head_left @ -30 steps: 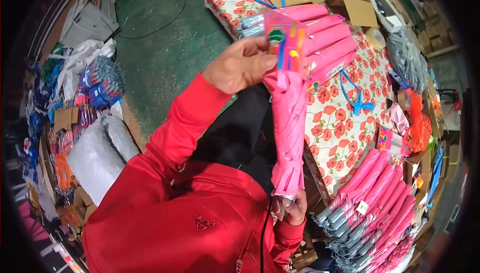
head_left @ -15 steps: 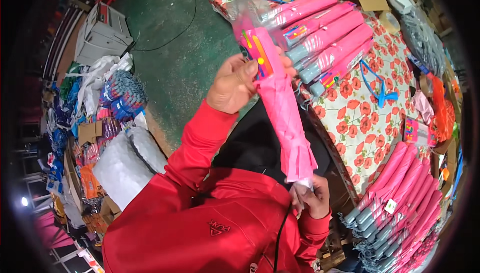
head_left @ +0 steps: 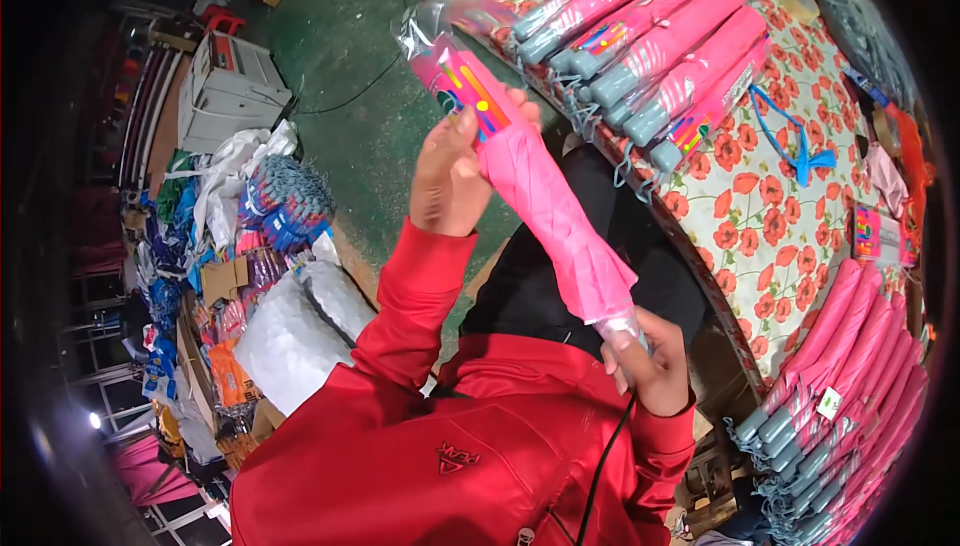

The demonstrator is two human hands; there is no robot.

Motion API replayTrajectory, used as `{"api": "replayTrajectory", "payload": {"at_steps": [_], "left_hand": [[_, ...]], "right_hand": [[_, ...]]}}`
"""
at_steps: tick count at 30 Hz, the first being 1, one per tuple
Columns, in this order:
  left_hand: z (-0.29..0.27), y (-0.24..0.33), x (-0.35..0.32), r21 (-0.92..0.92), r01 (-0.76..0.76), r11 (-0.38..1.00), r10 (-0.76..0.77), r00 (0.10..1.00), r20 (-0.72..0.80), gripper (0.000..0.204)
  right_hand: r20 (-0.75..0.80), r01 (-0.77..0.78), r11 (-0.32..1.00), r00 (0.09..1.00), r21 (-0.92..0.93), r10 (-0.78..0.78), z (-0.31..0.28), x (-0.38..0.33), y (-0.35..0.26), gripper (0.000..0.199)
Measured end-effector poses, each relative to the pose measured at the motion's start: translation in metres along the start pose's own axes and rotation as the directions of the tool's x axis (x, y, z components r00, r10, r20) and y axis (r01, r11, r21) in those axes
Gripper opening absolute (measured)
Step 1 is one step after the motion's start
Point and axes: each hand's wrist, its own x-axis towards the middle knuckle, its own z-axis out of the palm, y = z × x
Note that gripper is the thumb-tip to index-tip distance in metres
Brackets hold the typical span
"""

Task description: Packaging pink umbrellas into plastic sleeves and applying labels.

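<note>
A folded pink umbrella (head_left: 550, 211) lies slantwise across the front of my body, its far end up to the left. My left hand (head_left: 452, 161) is closed around the far part, where a colourful printed card (head_left: 470, 91) lies against the pink cloth. Beyond that end sticks out a clear plastic sleeve (head_left: 428, 31), crumpled and loose. Down at the near end, my right hand (head_left: 650, 361) grips the umbrella around its handle, which the fingers mostly cover.
Several wrapped pink umbrellas with grey handles (head_left: 650, 121) lie on the flower-patterned tablecloth (head_left: 735, 216). Another stack of pink umbrellas (head_left: 840, 356) is at the lower right. A blue strap (head_left: 790, 136) lies between them. White sacks (head_left: 290, 336) and mixed bundles stand left, near a grey cabinet (head_left: 230, 86).
The umbrella's far end has swung left and slightly up with my left hand, so it slants more. My right hand still holds the near end. The whole view has shifted a little.
</note>
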Motion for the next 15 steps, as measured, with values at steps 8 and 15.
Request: {"api": "replayTrajectory", "payload": {"at_steps": [8,15], "left_hand": [[0.011,0.002,0.005,0.112,-0.040,0.993,0.049,0.995,-0.083,0.051],[0.030,-0.009,-0.007,-0.096,-0.142,0.985,0.090,0.905,-0.417,0.042]], "right_hand": [[-0.036,0.441,0.593,0.782,-0.673,-0.622,0.014,0.023,-0.004,0.027],[-0.049,0.309,0.531,0.830,-0.789,-0.555,0.007,0.023,0.011,0.032]]}}
